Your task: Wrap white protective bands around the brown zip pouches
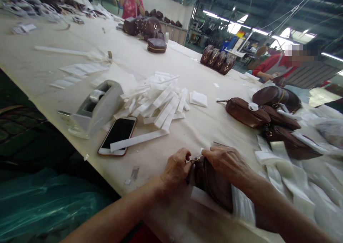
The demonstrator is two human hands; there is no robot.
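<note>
brown bag (pixel 211 184) between hands | left hand (pixel 177 168), right hand (pixel 227 162) both gripping it

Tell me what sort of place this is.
Likely a bag factory's finishing floor: a long worktable carries batches of identical brown bags, a heap of white strips beside a tape dispenser, and the left hand and right hand hold a dark brown bag.

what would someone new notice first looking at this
Near the bottom edge, the left hand and right hand grip a brown bag at its zip. Beyond them sprawls a heap of white strips, with a phone and a grey tape dispenser to its left. More brown bags lie to the right.
</note>
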